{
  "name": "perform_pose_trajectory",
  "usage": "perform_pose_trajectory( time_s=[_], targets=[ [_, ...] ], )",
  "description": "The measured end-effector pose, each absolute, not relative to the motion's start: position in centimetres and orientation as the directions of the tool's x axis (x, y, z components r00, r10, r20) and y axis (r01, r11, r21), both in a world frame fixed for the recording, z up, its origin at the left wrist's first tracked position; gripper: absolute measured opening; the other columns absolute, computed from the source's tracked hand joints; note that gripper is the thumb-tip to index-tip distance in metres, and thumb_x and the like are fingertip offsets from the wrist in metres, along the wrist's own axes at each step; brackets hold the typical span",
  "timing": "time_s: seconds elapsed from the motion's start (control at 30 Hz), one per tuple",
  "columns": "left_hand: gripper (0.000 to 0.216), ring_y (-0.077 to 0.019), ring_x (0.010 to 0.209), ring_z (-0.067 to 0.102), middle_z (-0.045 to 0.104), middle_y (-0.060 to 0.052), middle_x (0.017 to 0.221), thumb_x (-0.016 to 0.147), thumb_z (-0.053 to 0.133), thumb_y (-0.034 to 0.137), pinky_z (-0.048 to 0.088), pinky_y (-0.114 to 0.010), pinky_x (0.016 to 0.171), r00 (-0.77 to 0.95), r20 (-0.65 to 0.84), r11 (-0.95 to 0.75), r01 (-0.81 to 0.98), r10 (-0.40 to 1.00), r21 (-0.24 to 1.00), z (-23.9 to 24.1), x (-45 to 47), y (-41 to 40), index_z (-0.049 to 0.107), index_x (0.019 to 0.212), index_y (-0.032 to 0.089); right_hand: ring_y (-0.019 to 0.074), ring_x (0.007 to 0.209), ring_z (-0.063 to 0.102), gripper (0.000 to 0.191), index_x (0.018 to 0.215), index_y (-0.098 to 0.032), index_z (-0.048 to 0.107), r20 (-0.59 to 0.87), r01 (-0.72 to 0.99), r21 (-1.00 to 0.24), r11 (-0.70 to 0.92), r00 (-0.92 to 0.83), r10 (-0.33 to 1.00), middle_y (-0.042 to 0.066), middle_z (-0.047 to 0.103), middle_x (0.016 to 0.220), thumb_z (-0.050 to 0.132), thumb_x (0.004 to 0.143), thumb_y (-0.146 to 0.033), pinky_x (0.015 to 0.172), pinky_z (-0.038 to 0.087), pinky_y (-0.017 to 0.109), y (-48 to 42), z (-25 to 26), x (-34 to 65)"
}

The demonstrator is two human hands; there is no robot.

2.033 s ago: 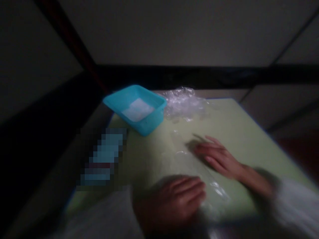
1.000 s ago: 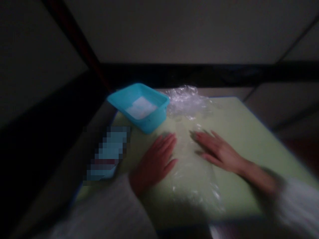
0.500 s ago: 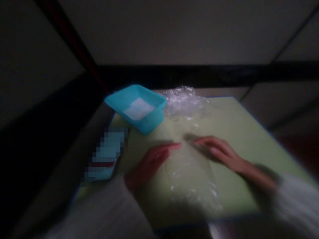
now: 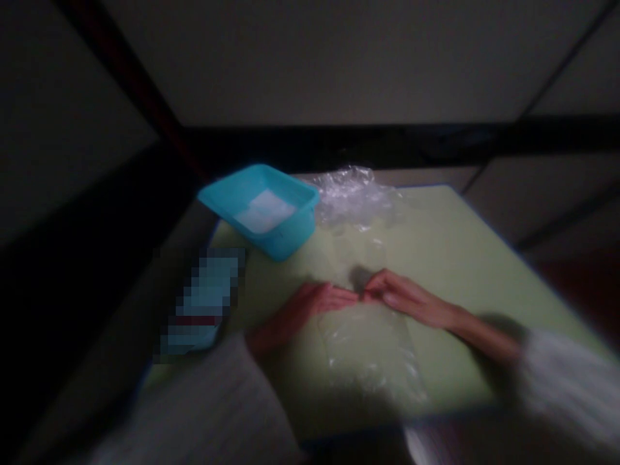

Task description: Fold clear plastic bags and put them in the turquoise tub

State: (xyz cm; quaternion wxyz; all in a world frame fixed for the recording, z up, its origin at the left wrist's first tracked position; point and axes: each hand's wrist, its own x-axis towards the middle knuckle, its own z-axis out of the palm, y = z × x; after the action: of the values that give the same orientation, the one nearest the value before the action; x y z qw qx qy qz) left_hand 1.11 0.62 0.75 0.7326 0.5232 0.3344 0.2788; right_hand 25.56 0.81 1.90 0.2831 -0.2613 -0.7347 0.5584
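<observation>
A clear plastic bag [image 4: 371,342] lies flat on the yellow-green tabletop, its crinkled surface catching light. Across its upper part reaches my left hand [image 4: 324,298], fingers stretched out and together. From the other side comes my right hand [image 4: 409,298], its fingers bent down and drawn together on the bag. The two sets of fingertips nearly meet over the bag's middle; whether they touch is blurred. Beyond them is a heap of crumpled clear plastic [image 4: 356,197].
A turquoise basket [image 4: 285,239] with white, sheet-like contents stands at the back left. A pixelated flat bluish object [image 4: 208,297] lies at the left edge. The table [image 4: 465,258] has a blue edge. Behind it rises a pale wall [image 4: 339,58].
My right hand has moved left and its fingers have bent down and closed in. My left fingertips have shifted slightly right and nearer to me, so the hands are closer together.
</observation>
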Motion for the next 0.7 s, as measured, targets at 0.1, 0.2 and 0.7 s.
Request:
perform_pose_trajectory(
  time_s=[0.1,0.2,0.7],
  targets=[
    [0.046,-0.0262,0.11,0.059,0.068,-0.01,0.11,0.093,0.037,0.043,0.036,-0.044,0.104,0.623,-0.185,0.342,-0.142,0.76,0.929,1.2,0.8,0.8,0.068,0.103,0.011,0.0158,0.091,0.056,0.032,0.107,-0.016,0.052,0.149,0.062,-0.965,0.255,-0.67,0.727,0.007,0.06,0.097,0.044,0.093,-0.043,0.08,0.045,0.032,0.8,2.1,25.6],
    [0.044,-0.0266,0.112,0.058,0.068,-0.012,0.111,0.093,0.04,0.041,0.032,-0.043,0.107,0.56,-0.12,0.336,-0.3,0.82,0.893,1.7,-0.1,1.3,0.068,0.101,0.009,0.0158,0.088,0.059,0.028,0.102,-0.016,0.055,0.178,0.046,-0.965,0.259,-0.607,0.774,0.006,0.063,0.092,0.044,0.094,-0.041,0.079,0.047,0.032,0.7,2.5,25.7],
    [0.05,-0.0263,0.099,0.065,0.071,-0.015,0.098,0.092,0.036,0.046,0.045,-0.043,0.095,0.651,-0.187,0.315,-0.085,0.736,0.945,1.8,0.4,0.8,0.069,0.092,0.009,0.0151,0.083,0.063,0.027,0.097,-0.017,0.061,0.195,0.131,-0.92,0.37,-0.665,0.721,0.006,0.067,0.088,0.043,0.095,-0.037,0.073,0.05,0.028,0.3,2.4,26.1]
  ],
)
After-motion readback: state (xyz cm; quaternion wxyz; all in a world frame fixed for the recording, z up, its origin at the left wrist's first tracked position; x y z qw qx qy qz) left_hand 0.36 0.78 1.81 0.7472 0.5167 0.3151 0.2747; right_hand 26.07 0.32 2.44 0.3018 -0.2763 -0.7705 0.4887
